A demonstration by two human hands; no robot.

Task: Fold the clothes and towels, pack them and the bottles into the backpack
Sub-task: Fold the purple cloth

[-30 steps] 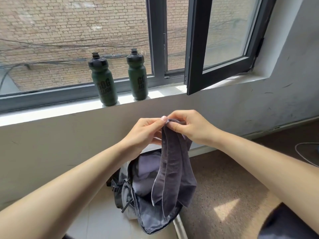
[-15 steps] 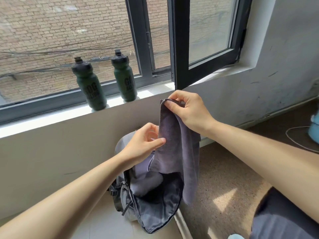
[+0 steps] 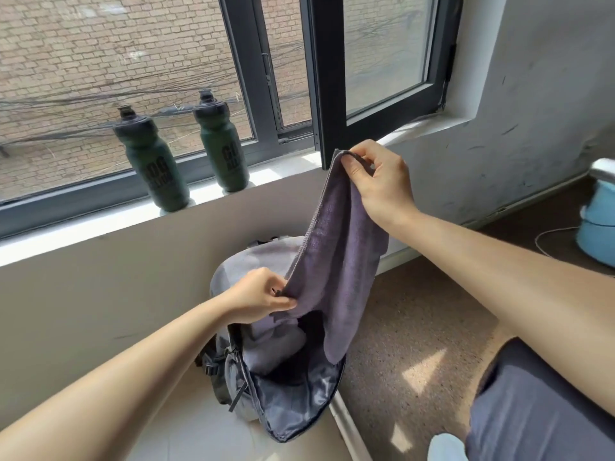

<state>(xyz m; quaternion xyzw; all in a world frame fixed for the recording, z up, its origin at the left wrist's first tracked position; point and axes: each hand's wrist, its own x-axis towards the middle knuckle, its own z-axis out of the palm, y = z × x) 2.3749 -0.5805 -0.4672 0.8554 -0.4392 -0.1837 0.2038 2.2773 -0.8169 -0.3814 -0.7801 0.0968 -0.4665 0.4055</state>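
Observation:
A grey-purple towel hangs over the open grey backpack, which stands on the floor against the wall. My right hand pinches the towel's top edge, held high. My left hand pinches the towel's lower left edge just above the backpack's opening. Folded grey cloth lies inside the backpack. Two dark green bottles stand upright on the window sill, apart from both hands.
An open window sash juts inward right behind my right hand. A light blue container and a white cable sit at the far right. My leg in dark shorts fills the lower right.
My left hand let go of the towel's top, slid down its left edge and now pinches it lower. My right hand lifted the top edge up and to the right. The view shifted right.

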